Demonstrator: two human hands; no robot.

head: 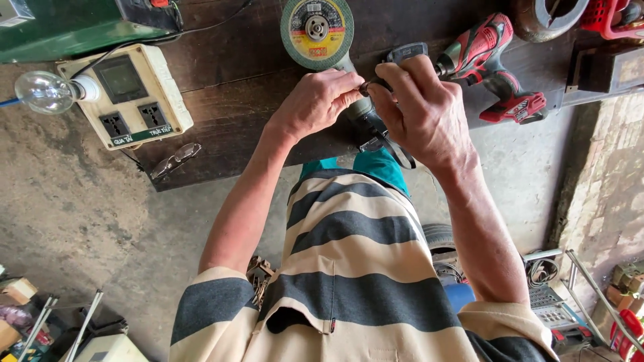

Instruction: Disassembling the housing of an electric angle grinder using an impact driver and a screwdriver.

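Both hands' fingers pinch the angle grinder [339,60]: left hand [315,100], right hand [419,107].

A dark wooden workbench [221,114] runs across the top. Below it the floor [80,214] is grey concrete with stains. On the right stands a rough brick wall [607,181] in pale, dusty colours. Bright daylight falls on the wall and floor. Boxes [17,291] and bits of clutter sit in the bottom left corner of the floor.
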